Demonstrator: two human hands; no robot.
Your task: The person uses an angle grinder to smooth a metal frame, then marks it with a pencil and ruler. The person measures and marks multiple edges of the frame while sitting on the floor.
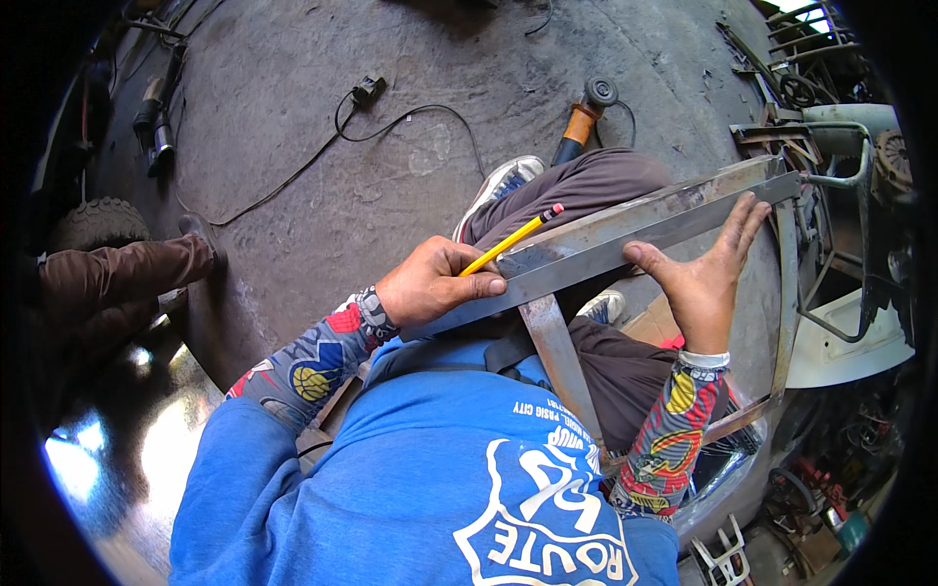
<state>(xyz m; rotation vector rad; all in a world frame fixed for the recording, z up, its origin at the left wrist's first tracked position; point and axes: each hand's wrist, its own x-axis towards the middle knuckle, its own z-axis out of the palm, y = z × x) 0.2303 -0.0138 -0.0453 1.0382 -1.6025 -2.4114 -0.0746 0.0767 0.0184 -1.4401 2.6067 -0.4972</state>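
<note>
We're seeing a flat grey metal strip (576, 266) lying across centre-right of the frame, its long axis rising from lower left to upper right, alongside a rust-stained metal frame bar (674, 198). It's looking smooth, straight, dull. Our left hand (435, 283) is sitting nearer the lower-left end, closed around a yellow wooden pencil (513, 238); our right hand (699, 288) is spreading open along the upper-right half; we can't tell if it's pressing. An orange-and-black angle grinder (580, 124) is lying upper centre.
</note>
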